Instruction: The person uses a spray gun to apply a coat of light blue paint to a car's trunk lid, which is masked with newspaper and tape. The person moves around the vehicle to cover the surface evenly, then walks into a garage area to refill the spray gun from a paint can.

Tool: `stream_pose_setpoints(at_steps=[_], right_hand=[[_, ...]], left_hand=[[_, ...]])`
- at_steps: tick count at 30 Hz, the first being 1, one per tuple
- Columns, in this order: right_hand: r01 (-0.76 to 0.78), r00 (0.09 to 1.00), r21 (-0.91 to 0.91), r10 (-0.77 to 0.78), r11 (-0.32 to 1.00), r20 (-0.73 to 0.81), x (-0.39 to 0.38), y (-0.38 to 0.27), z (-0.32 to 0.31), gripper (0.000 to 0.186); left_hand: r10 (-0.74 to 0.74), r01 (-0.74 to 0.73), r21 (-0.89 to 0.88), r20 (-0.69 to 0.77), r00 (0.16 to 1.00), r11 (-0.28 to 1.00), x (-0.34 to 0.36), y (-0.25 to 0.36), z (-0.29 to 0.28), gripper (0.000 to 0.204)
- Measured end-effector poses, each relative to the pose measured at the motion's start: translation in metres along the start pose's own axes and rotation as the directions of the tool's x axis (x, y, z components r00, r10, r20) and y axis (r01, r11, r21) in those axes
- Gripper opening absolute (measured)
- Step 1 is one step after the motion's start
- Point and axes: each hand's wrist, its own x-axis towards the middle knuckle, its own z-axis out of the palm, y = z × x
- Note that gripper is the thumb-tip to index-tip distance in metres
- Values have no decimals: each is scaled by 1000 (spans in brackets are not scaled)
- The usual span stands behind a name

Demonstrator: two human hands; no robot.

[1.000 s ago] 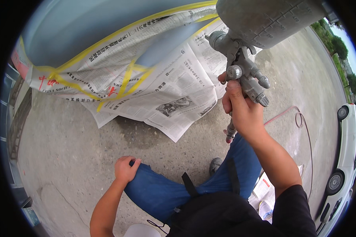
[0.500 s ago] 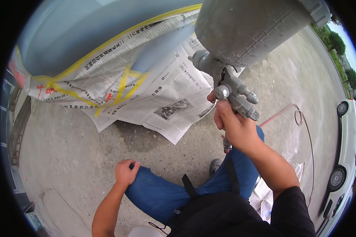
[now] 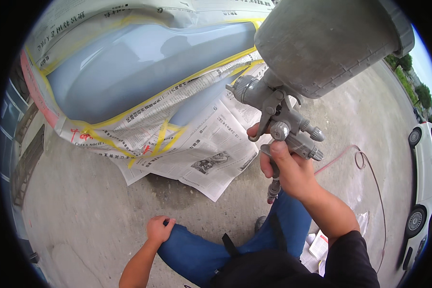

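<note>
My right hand [image 3: 293, 175] is wrapped round the handle of a grey metal spray gun [image 3: 278, 115], with fingers at its trigger. On top of the gun sits a large grey paint cup [image 3: 326, 43], tilted toward the upper right. The gun's nozzle faces left, apart from a glossy grey-blue car body panel [image 3: 144, 62]. Yellow masking tape [image 3: 153, 103] and newspaper [image 3: 211, 144] border the panel. My left hand [image 3: 160, 229] rests on my left knee, holding nothing; some of its fingers are hidden.
A reddish air hose [image 3: 377, 192] runs in a loop over the concrete floor [image 3: 96, 197] on the right. Near my right leg lie papers [image 3: 317, 247]. A white car [image 3: 420, 177] is parked at the far right. Newspaper hangs down below the panel.
The view has tilted up, so more of the masked panel shows and things sit lower in the picture. The spray gun stays in my right hand. My left hand stays on the knee.
</note>
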Motion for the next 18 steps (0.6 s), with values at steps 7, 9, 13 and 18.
stream_pose_setpoints(at_steps=[7,9,13,18], right_hand=[[33,999,-43,-33,999,6,28,-15,-12,37],[45,998,-61,-48,997,-49,34,-16,-14,35],[25,985,-109,-43,994,-169,44,-11,-27,34],[1,952,-145,-45,989,-302,55,-8,-41,34]], left_hand=[[-12,12,34,27,1000,999,1,4,-2,36],[-20,19,45,30,999,999,1,3,-4,37],[-6,5,37,22,1000,999,2,4,-3,37],[11,-12,43,10,1000,999,2,4,-2,36]])
